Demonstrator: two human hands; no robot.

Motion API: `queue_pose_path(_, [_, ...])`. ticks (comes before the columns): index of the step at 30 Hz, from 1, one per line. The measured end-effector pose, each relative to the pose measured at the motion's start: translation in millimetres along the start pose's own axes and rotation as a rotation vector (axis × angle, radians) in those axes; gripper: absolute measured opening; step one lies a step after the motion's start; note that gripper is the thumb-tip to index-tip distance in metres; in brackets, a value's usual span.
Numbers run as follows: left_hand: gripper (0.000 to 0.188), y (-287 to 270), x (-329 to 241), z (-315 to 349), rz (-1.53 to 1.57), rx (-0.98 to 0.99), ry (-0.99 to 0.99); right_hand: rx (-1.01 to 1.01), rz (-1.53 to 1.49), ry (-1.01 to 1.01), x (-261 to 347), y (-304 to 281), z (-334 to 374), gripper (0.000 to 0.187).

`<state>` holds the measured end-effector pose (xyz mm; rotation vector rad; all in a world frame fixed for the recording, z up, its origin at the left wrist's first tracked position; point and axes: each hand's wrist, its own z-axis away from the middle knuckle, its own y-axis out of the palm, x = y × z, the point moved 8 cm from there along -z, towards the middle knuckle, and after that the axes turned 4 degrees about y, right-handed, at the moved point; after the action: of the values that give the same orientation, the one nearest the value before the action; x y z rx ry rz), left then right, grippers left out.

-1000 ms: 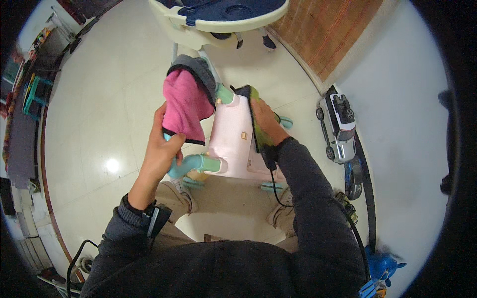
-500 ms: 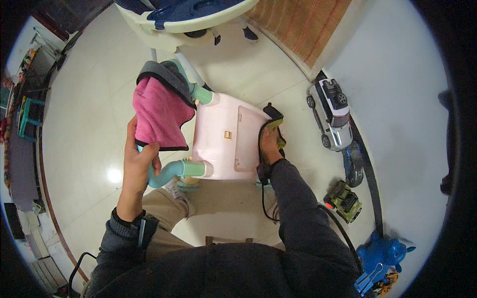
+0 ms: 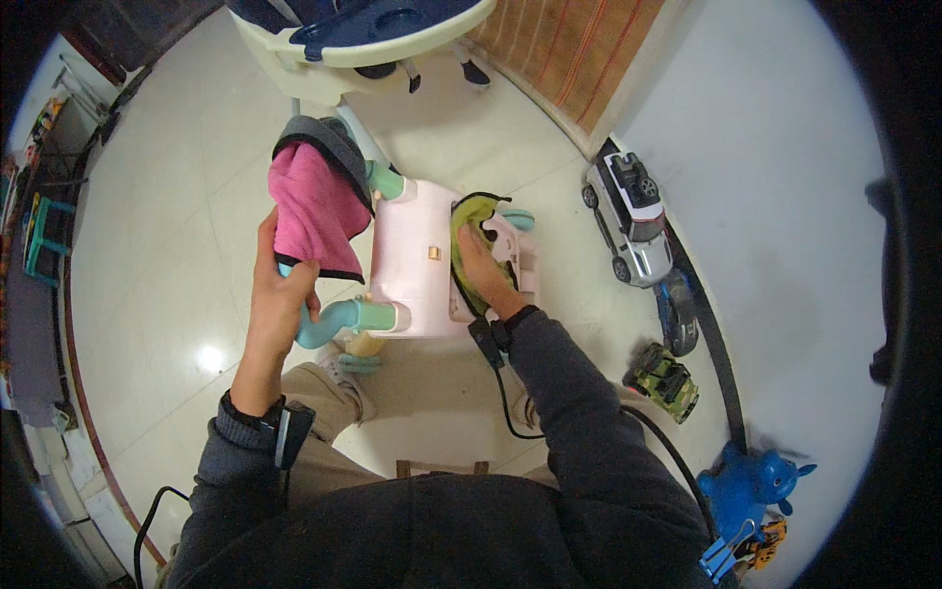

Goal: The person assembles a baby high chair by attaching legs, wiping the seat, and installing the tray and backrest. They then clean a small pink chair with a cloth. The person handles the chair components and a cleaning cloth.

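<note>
In front of me is a pale pink toy ride-on (image 3: 407, 275) with a small gold clasp, green joints and a blue-green curved handle (image 3: 329, 327). My left hand (image 3: 278, 285) is wrapped round that handle at its left end. Draped over the handle just beyond my fingers is a pink and grey cloth (image 3: 316, 211) with black edging. My right hand (image 3: 488, 270) presses a yellow-green cloth (image 3: 474, 214) with dark edging against the toy's right part. The cloth and hand hide some of the surface there. A recessed pink section shows just right of the hand.
A high chair (image 3: 392, 39) with a dark blue tray stands at the far side. Along the right wall are a silver toy car (image 3: 633, 221), a dark toy car (image 3: 677, 314), a camouflage toy jeep (image 3: 664, 381) and a blue animal toy (image 3: 751, 491). A black cable runs by my right forearm.
My right hand and the yellow-green cloth have moved left from the toy's right edge onto its body, uncovering the recessed section. My left hand keeps its grip on the handle.
</note>
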<state>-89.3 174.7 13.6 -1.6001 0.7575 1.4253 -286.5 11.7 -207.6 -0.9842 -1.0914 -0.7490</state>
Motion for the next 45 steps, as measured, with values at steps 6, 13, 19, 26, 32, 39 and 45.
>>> queue_pose_path(6, [0.069,-2.2,2.3,1.7,-0.066,-0.070,-0.050,-0.058,0.395,-0.138,-75.0,-17.1,-9.3,0.051])
queue_pose_path(13, [0.068,-5.7,10.6,3.6,-0.072,-0.111,-0.095,-0.272,0.211,0.125,-145.8,-56.0,-21.1,0.048])
queue_pose_path(19, [0.067,-4.8,10.5,1.8,0.023,-0.077,-0.061,-0.239,0.959,0.135,-120.4,-61.0,-48.1,0.032])
queue_pose_path(26, [0.064,-2.0,4.2,0.9,0.020,-0.026,0.011,-0.302,0.450,0.483,-160.6,-48.3,-39.0,0.043])
queue_pose_path(32, [0.063,-4.5,7.0,-4.5,0.002,-0.010,0.036,0.068,0.708,-0.332,-65.7,44.3,-10.1,0.045])
queue_pose_path(39, [0.063,-19.9,8.4,-20.6,0.015,-0.037,0.073,0.143,0.157,-0.207,-8.2,41.6,98.9,0.041])
queue_pose_path(45, [0.063,-25.1,18.8,-25.2,0.059,-0.011,0.067,0.180,0.514,-0.324,-70.0,10.2,115.0,0.037])
